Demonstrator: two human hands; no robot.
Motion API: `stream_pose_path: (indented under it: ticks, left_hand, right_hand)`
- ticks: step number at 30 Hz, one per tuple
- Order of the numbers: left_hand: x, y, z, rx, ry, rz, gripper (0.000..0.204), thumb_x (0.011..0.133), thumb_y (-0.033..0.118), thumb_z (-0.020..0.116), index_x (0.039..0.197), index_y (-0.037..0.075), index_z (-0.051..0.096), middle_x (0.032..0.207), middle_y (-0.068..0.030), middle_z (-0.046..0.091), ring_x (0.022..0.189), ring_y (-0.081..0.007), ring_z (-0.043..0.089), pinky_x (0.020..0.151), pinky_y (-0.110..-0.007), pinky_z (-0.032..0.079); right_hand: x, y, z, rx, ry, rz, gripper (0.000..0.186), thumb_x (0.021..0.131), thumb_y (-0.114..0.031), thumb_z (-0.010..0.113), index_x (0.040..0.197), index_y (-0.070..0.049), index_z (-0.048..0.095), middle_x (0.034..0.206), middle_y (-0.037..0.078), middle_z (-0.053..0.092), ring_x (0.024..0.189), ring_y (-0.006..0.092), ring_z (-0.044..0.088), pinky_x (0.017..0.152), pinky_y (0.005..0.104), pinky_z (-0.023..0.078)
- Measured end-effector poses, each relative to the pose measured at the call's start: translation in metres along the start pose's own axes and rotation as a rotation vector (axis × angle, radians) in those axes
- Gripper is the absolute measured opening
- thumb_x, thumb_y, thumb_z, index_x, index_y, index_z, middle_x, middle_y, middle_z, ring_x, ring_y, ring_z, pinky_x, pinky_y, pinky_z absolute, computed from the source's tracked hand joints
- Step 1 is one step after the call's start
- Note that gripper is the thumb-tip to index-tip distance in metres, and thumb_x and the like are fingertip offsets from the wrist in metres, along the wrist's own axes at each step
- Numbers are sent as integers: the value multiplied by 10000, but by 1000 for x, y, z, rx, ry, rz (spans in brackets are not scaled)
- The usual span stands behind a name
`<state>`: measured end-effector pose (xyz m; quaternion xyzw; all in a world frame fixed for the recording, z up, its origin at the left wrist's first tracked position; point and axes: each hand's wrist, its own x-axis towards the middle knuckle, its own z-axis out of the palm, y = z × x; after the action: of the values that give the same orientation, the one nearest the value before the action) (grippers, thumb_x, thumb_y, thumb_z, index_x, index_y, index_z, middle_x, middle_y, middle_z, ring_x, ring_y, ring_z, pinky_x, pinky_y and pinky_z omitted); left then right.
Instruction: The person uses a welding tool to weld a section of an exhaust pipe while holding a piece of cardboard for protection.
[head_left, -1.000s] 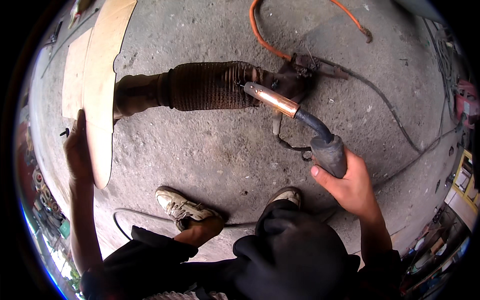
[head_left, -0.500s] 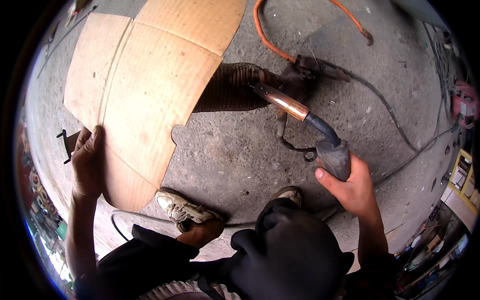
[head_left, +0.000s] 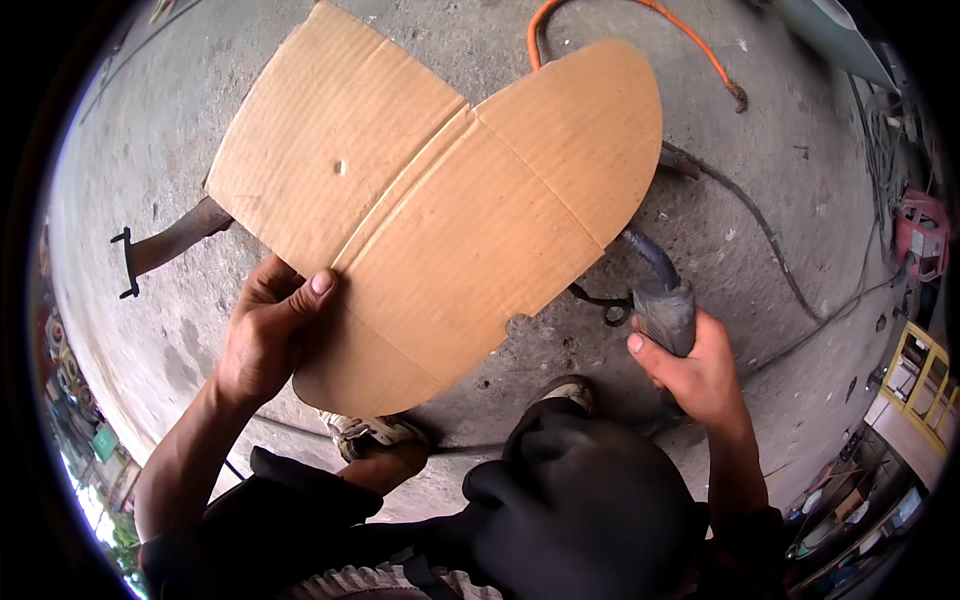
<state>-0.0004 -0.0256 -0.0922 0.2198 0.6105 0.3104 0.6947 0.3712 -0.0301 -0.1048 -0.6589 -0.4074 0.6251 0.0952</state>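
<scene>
My left hand (head_left: 268,325) pinches the near edge of a large cut cardboard sheet (head_left: 450,230), thumb on top. The sheet is creased, with a rounded end and a small notch. Closed around the dark grey handle of a welding torch (head_left: 665,318) is my right hand (head_left: 697,370). The torch's bent neck runs under the cardboard, so its copper nozzle is hidden. From beneath the sheet's left side sticks out a rusty metal piece (head_left: 180,240) with a dark crossbar at its end. Whatever lies under the middle of the cardboard is covered.
An orange cable (head_left: 690,30) curves over the concrete floor (head_left: 770,130) at the far side. A dark cable (head_left: 765,215) trails to the right, near a red machine (head_left: 922,235). A yellow-framed rack (head_left: 915,375) stands at the right. My shoes (head_left: 375,432) are just below the sheet.
My left hand has moved the cardboard rightward and turned it, covering the ribbed pipe, the clamp and the torch nozzle. The rusty piece at left now shows more. My right hand has barely moved.
</scene>
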Motion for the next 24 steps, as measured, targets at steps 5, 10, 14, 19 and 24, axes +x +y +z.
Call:
stream_pose_path:
  ticks: [5, 10, 14, 19, 24]
  left_hand:
    - [0, -9, 7, -19, -4, 11, 383, 918, 172, 613, 1240, -18, 530, 1177, -115, 619, 1077, -167, 568, 950, -326, 427]
    - [-6, -12, 7, -34, 33, 37, 367, 927, 175, 597, 1241, -1, 529, 1175, -99, 617, 1069, -157, 566, 951, -316, 420]
    - [-12, -11, -13, -85, 76, 55, 363, 954, 216, 558, 1261, 27, 518, 1191, -74, 607, 1086, -155, 555, 967, -307, 409]
    - [-12, -7, -39, -116, 145, 132, 444, 969, 240, 524, 1347, 28, 431, 1289, -97, 547, 1193, -195, 507, 1025, -355, 385]
    - [-14, -7, -42, -142, 175, 139, 426, 970, 214, 511, 1339, 17, 427, 1260, -92, 557, 1173, -180, 513, 1018, -333, 387]
  right_hand:
    - [2, 6, -1, -12, -5, 7, 296, 811, -189, 710, 1001, 16, 615, 835, 61, 618, 810, 122, 553, 770, 301, 463]
    - [1, 7, -3, 34, -13, -24, 323, 815, -199, 716, 1029, 20, 612, 847, 62, 622, 811, 126, 554, 774, 303, 463]
    - [-2, 5, -6, 16, -4, -60, 330, 818, -199, 720, 1039, 22, 613, 869, 67, 634, 823, 128, 563, 781, 303, 465]
    - [-3, 7, -5, 52, -8, -47, 329, 818, -185, 722, 1046, 27, 615, 882, 69, 639, 835, 128, 571, 793, 304, 468]
    - [-4, 5, -5, 25, -12, -27, 320, 817, -176, 720, 1044, 26, 616, 891, 66, 641, 838, 127, 573, 794, 303, 468]
